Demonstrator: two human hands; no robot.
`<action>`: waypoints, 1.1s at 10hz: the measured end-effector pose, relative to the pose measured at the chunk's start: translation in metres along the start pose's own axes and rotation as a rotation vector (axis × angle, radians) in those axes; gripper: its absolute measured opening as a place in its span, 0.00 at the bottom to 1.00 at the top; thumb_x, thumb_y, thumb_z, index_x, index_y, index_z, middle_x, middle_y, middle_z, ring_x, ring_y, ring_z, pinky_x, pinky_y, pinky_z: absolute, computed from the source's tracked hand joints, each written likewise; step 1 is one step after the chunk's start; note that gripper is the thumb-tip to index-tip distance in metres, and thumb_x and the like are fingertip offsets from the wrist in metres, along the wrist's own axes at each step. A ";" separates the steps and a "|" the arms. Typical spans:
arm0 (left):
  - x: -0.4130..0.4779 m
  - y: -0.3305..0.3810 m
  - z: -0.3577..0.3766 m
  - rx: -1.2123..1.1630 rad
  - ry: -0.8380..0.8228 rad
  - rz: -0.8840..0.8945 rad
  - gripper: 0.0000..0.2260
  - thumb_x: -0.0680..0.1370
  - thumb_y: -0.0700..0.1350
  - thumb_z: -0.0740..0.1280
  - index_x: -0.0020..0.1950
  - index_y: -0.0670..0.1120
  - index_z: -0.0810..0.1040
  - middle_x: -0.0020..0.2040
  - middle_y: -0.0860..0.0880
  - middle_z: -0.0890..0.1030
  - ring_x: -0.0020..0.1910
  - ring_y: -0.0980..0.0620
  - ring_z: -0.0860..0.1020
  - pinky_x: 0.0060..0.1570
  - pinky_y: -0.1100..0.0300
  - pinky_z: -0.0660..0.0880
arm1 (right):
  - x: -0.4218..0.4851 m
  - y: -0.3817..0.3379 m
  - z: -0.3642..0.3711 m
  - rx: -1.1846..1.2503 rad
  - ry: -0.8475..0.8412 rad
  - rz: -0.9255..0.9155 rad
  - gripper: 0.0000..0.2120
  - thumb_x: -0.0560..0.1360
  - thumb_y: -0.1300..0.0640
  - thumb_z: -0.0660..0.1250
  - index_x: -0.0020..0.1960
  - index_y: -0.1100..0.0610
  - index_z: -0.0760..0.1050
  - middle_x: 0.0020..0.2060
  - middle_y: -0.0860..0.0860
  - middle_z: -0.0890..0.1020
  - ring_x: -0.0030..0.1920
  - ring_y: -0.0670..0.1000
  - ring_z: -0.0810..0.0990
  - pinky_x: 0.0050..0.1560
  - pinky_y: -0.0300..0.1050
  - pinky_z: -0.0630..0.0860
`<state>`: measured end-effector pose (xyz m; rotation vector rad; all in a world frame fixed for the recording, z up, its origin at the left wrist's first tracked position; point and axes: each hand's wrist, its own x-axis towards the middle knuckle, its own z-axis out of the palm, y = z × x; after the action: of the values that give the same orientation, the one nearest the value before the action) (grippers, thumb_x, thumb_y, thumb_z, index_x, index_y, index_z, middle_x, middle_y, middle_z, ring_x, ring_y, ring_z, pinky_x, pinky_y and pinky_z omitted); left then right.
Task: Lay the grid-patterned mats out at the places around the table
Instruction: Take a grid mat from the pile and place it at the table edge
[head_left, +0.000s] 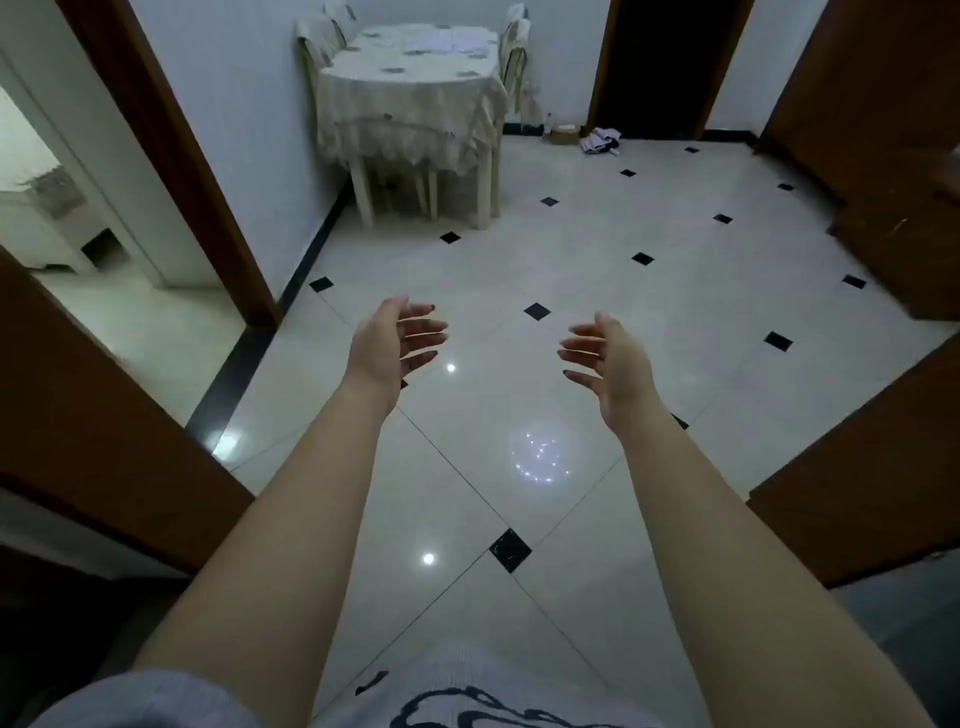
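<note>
pale striped fabric with a dark printed swirl, the person's shirt (467, 696), fills the bottom edge of the frame. two bare forearms reach up from it toward the middle of the picture. the left hand (389, 343) and the right hand (608, 353) hang over the floor, well apart, palms turned toward each other. the fingers of both are spread and loosely straight, and neither hand holds or touches anything.

under them lies a glossy white tiled floor (649, 234), set on the diagonal with small black diamond insets (510, 550) at the corners and bright light spots mirrored in it. brown wooden door frames (171, 156) close in from the left and right edges, and an opening at the left (78, 234) shows another pale room.

at the upper centre, against the far wall, stands the table (363, 192), draped in a cream lace tablecloth (410, 104) that hangs low over its legs. covered chairs (311, 41) stand tucked in at its left and right sides. pale flat pieces (457, 40), possibly the mats, lie on the far part of the tabletop, too blurred to show any grid.

right of the table, on the floor by a dark doorway (654, 62), sit a small cardboard box (565, 134) and a crumpled cloth (601, 140).
</note>
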<state>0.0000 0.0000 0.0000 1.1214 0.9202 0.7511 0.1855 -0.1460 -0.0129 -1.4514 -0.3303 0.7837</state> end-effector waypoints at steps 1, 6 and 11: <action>-0.002 -0.005 0.002 -0.023 -0.001 -0.007 0.17 0.79 0.52 0.57 0.51 0.43 0.80 0.48 0.42 0.84 0.48 0.46 0.83 0.55 0.49 0.77 | 0.002 0.003 -0.006 -0.006 0.001 0.010 0.13 0.78 0.50 0.58 0.47 0.58 0.77 0.41 0.54 0.81 0.45 0.53 0.82 0.51 0.52 0.78; 0.038 -0.025 0.027 -0.016 0.053 -0.037 0.16 0.80 0.51 0.56 0.51 0.43 0.79 0.49 0.41 0.84 0.48 0.45 0.83 0.50 0.52 0.77 | 0.057 0.013 -0.021 -0.013 -0.001 0.020 0.16 0.80 0.49 0.55 0.47 0.58 0.77 0.43 0.56 0.81 0.44 0.53 0.82 0.54 0.55 0.78; 0.220 -0.002 0.050 -0.056 0.032 -0.127 0.15 0.79 0.51 0.57 0.52 0.42 0.78 0.46 0.44 0.84 0.45 0.47 0.82 0.53 0.51 0.76 | 0.220 -0.012 0.026 -0.045 0.029 0.038 0.17 0.80 0.48 0.55 0.47 0.58 0.77 0.42 0.56 0.81 0.44 0.54 0.82 0.52 0.54 0.78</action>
<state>0.1411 0.1705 -0.0434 0.9946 0.9826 0.6883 0.3299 0.0179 -0.0536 -1.5140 -0.3011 0.7891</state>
